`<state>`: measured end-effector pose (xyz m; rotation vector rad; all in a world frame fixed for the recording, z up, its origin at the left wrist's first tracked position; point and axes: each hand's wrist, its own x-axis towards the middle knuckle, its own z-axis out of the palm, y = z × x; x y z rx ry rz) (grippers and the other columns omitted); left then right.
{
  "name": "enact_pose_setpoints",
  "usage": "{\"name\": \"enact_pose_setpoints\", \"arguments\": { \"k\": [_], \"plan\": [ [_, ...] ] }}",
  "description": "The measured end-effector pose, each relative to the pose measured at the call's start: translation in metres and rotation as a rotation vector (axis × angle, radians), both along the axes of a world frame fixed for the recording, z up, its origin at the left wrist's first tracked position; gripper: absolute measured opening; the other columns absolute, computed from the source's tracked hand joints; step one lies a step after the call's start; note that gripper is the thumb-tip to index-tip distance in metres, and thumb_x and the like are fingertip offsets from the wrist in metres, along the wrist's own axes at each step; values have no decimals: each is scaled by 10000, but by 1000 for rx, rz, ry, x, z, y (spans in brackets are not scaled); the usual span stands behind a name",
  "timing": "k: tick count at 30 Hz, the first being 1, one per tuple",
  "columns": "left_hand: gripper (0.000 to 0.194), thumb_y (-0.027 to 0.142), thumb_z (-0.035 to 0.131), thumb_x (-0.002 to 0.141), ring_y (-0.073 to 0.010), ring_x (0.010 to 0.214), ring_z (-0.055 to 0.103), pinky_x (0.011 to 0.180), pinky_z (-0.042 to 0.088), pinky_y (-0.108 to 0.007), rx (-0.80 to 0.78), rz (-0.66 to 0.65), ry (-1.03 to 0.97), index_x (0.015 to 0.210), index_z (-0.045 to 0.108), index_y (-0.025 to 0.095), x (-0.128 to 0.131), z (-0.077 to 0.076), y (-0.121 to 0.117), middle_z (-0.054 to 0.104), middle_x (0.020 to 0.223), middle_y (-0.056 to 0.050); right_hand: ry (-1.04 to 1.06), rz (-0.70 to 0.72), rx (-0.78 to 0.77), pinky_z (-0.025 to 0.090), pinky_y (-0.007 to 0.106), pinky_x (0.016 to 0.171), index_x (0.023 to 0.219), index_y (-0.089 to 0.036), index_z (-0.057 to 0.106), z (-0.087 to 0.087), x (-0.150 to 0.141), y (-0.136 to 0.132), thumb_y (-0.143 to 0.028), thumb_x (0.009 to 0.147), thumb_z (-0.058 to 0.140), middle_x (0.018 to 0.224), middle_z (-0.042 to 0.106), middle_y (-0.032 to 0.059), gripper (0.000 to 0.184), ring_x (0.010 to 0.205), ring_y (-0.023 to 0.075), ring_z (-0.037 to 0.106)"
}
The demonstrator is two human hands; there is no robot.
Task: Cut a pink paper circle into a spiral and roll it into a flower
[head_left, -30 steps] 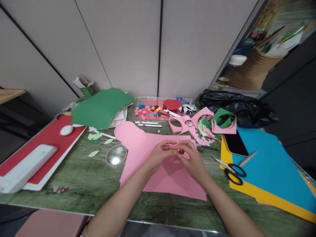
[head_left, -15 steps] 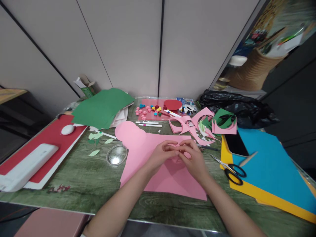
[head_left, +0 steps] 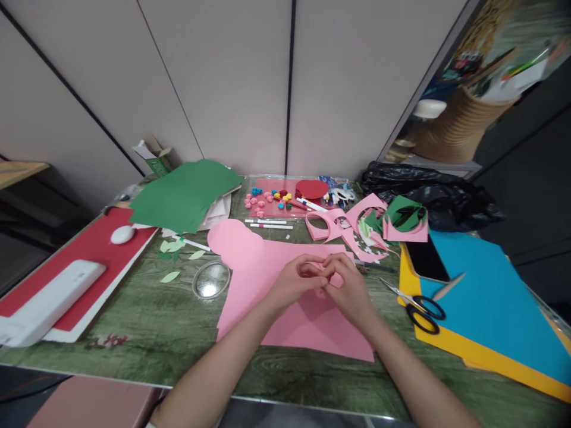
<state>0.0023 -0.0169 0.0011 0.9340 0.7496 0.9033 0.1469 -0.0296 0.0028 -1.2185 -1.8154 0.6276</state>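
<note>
Above the pink paper sheet [head_left: 285, 321], my left hand [head_left: 301, 279] and my right hand [head_left: 345, 288] meet fingertip to fingertip. Both are closed in a pinch on a small pink paper piece [head_left: 320, 292], which the fingers mostly hide, so its shape cannot be made out. To the left, rounded pink paper cutouts [head_left: 236, 241] overlap the sheet's upper corner. A roll of clear tape [head_left: 194, 286] lies beside the sheet's left edge. Black-handled scissors [head_left: 417, 306] rest open to the right of my right hand.
Pink paper offcuts [head_left: 328, 227] lie behind the hands, near a clear tray of small coloured pieces [head_left: 267, 196]. Green sheets [head_left: 182, 196] are at back left; blue sheets [head_left: 486, 285] and a phone [head_left: 426, 258] are right. A white device [head_left: 57, 297] sits on red paper.
My fingers have shifted slightly around the small pink piece; the left fingers curl more and the fingertips stay together. Everything else on the table looks the same.
</note>
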Motion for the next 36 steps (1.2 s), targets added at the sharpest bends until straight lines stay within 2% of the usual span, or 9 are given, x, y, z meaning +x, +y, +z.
{"name": "enact_pose_setpoints", "arguments": {
  "k": [6, 11, 16, 22, 27, 32, 36],
  "plan": [
    [438, 216, 735, 621, -146, 642, 612, 636, 487, -309, -49, 38, -12, 1016, 556, 153, -5, -2, 1, 651, 741, -30, -19, 10, 13, 437, 289, 691, 768, -205, 601, 4, 1, 0, -125, 749, 582, 843, 488, 19, 84, 738, 147, 516],
    [438, 226, 727, 635, -169, 661, 629, 640, 494, -329, -60, 44, 8, 1025, 543, 149, -7, 1, 3, 660, 732, -45, -64, 62, 27, 449, 314, 749, 945, -251, 647, 0, 3, 1, -133, 800, 540, 930, 496, 38, 215, 802, 161, 529],
    [425, 211, 728, 628, -164, 666, 626, 631, 493, -315, -52, 55, 14, 1010, 553, 150, -6, -1, 4, 656, 735, -38, -83, 106, 30, 454, 328, 775, 1013, -295, 646, -5, 4, 2, -118, 830, 490, 980, 498, 47, 298, 891, 181, 531],
    [435, 232, 729, 630, -165, 678, 635, 669, 481, -314, -42, 44, 14, 1018, 552, 149, -5, 0, 1, 670, 756, -49, -32, 7, 25, 459, 326, 732, 888, -274, 685, -4, 5, 2, -203, 804, 564, 942, 506, 41, 164, 829, 174, 545],
    [462, 239, 737, 615, -161, 660, 630, 690, 481, -338, -76, 16, 24, 1029, 558, 142, -3, 1, 0, 676, 771, -60, 4, -52, 7, 436, 328, 759, 714, -225, 659, -1, 4, 2, -225, 748, 625, 892, 514, 32, 48, 865, 188, 543],
    [438, 231, 758, 579, -204, 796, 632, 710, 477, -336, -92, 0, 24, 973, 592, 139, -3, 2, 0, 676, 842, -80, 39, -59, -36, 426, 315, 734, 603, -197, 566, 1, 3, 3, -199, 695, 654, 849, 511, 24, 127, 844, 185, 540],
    [435, 215, 762, 570, -201, 776, 626, 690, 479, -336, -113, -26, 2, 965, 595, 136, -2, 2, 0, 670, 821, -72, 40, -48, -42, 423, 305, 710, 585, -197, 517, 1, 1, 3, -136, 661, 642, 807, 497, 11, 159, 813, 180, 535]
  ]
}}
